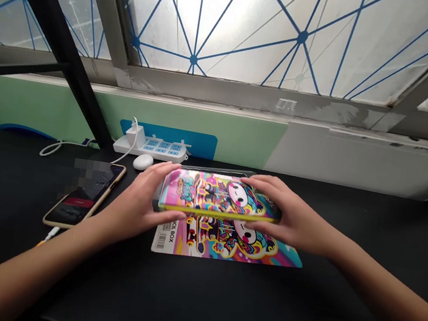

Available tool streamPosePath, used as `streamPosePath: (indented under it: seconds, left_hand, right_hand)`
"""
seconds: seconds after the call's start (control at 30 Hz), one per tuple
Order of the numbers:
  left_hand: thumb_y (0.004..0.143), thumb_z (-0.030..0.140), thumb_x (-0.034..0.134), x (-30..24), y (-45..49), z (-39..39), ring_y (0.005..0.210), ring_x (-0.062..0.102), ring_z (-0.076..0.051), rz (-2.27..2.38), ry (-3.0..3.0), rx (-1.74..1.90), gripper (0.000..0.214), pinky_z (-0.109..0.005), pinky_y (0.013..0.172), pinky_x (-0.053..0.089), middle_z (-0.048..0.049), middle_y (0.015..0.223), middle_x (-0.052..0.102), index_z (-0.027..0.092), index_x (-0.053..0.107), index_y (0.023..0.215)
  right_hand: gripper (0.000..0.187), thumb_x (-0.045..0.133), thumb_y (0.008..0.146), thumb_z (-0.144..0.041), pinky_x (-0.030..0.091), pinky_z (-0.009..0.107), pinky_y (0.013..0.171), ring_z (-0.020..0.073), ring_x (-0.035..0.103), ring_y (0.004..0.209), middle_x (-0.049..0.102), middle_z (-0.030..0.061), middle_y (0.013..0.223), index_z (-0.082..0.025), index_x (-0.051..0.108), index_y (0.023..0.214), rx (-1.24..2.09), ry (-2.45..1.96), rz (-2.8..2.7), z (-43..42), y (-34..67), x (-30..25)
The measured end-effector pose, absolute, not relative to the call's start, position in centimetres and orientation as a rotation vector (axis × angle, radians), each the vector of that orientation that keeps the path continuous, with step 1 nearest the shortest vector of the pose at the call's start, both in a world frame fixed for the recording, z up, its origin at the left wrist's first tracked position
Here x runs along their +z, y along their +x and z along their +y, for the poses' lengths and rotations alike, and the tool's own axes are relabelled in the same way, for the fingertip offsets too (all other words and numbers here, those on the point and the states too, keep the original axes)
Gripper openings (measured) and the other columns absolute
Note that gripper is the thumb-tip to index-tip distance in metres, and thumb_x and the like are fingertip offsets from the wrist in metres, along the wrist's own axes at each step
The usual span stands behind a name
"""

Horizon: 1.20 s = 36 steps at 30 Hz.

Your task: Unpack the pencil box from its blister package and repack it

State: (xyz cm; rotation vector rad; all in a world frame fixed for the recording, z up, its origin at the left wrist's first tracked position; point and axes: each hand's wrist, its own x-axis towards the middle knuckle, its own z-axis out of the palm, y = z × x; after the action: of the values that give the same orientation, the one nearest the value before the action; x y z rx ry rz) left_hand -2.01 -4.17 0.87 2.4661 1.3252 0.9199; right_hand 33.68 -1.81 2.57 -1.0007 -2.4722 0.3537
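Observation:
A colourful pencil box (pixel 213 192) with a cartoon character on its lid and a yellow edge is held between both hands. My left hand (pixel 145 193) grips its left end, thumb along the near side and fingers over the far side. At the right end, my right hand (pixel 286 213) grips it the same way. Beneath the box lies a printed card (pixel 225 247) with matching artwork, a barcode and the words "...CIL BOX". Part of a clear plastic piece (pixel 216 170) shows behind the box; the rest of it is hidden.
A phone (pixel 81 197) with a cable plugged in lies on the black table (pixel 197 307) to the left. Behind it are a white power strip (pixel 160 148) with a charger and a small white rounded case (pixel 142 162). A black metal post (pixel 59 43) rises at the left.

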Motion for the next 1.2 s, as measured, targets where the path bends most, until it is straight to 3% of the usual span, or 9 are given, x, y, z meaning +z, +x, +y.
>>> streamPosePath:
  seconds: [0.17,0.37,0.47,0.6,0.7,0.83,0.97,1.1,1.2]
  left_hand:
    - [0.091,0.055,0.068,0.2,-1.6,-1.1,0.137,0.051,-0.037,1.514,2.407,0.923,0.071,-0.057,0.116,0.042,-0.0174,0.146,0.055,0.02,0.043,0.147]
    - [0.096,0.058,0.059,-1.5,-1.7,-0.8,0.148,0.04,-0.038,1.588,2.298,0.743,0.071,-0.058,0.121,0.035,-0.0191,0.156,0.047,0.018,0.04,0.151]
    - [0.1,0.059,0.051,-1.8,-1.9,-1.0,0.155,0.029,-0.037,1.607,2.279,0.665,0.071,-0.058,0.125,0.027,-0.021,0.165,0.037,0.015,0.038,0.155]
    - [0.108,0.053,0.035,-1.7,-2.2,-0.9,0.159,0.021,-0.035,1.604,2.344,0.551,0.062,-0.058,0.126,0.026,-0.0203,0.169,0.031,0.013,0.042,0.154]
    - [0.109,0.048,0.033,-1.2,-2.1,-1.4,0.159,0.019,-0.036,1.605,2.518,0.512,0.056,-0.061,0.125,0.025,-0.0193,0.167,0.035,0.012,0.05,0.149]
    - [0.107,0.049,0.042,-0.3,-0.4,-2.0,0.159,0.019,-0.036,1.515,2.71,0.499,0.055,-0.06,0.125,0.027,-0.0179,0.168,0.035,0.014,0.051,0.149]
    - [0.107,0.052,0.04,-0.2,2.2,-1.6,0.158,0.019,-0.041,1.518,2.727,0.278,0.063,-0.062,0.121,0.03,-0.0201,0.17,0.027,0.014,0.04,0.158]
    - [0.105,0.061,0.04,-0.9,3.4,-0.8,0.156,0.024,-0.045,1.583,2.737,0.162,0.072,-0.068,0.119,0.029,-0.0201,0.169,0.028,0.017,0.036,0.161]
    - [0.105,0.062,0.039,-1.4,2.8,-0.6,0.156,0.026,-0.042,1.589,2.752,0.156,0.071,-0.064,0.121,0.027,-0.016,0.17,0.03,0.021,0.035,0.162]
  right_hand:
    - [0.07,0.075,0.086,-0.048,0.046,0.054,0.112,0.0336,0.05,0.135,0.053,0.0134,0.143,-0.03,0.05,0.148,0.413,-1.009,-2.481,2.4,31.6,2.8]
    - [0.069,0.071,0.088,-0.05,0.04,0.055,0.116,0.0338,0.043,0.142,0.052,0.0139,0.149,-0.027,0.05,0.149,0.547,-1.087,-2.552,4.2,30.6,1.5]
    - [0.064,0.064,0.093,-0.056,0.038,0.056,0.116,0.0345,0.044,0.143,0.052,0.0148,0.151,-0.026,0.053,0.149,0.46,-1.119,-2.549,3.9,30.6,0.7]
    - [0.053,0.048,0.102,-0.057,0.027,0.068,0.117,0.0389,0.039,0.147,0.048,0.0177,0.157,-0.026,0.058,0.144,0.221,-1.195,-2.531,2.4,30.7,-0.3]
    - [0.042,0.05,0.103,-0.049,0.023,0.069,0.118,0.0377,0.044,0.143,0.052,0.0191,0.154,-0.023,0.063,0.134,-0.012,-1.121,-2.473,-0.5,30.7,-1.1]
    - [0.033,0.056,0.101,-0.044,0.03,0.06,0.118,0.0318,0.057,0.132,0.064,0.0158,0.141,-0.023,0.066,0.124,0.017,-0.863,-2.577,-5.2,29.9,-2.0]
    - [0.048,0.058,0.099,-0.051,0.032,0.059,0.119,0.0341,0.046,0.144,0.05,0.0158,0.158,-0.022,0.061,0.138,0.298,-0.858,-2.737,-7.2,28.6,-1.8]
    - [0.081,0.052,0.097,-0.067,0.022,0.065,0.123,0.0378,0.02,0.158,0.025,0.0155,0.172,-0.022,0.036,0.162,0.584,-1.045,-2.813,-6.4,28.5,-1.3]
    - [0.096,0.05,0.092,-0.077,0.014,0.068,0.124,0.0394,0.013,0.159,0.016,0.0148,0.173,-0.023,0.022,0.166,0.724,-1.056,-2.833,-5.8,29.0,-1.2]
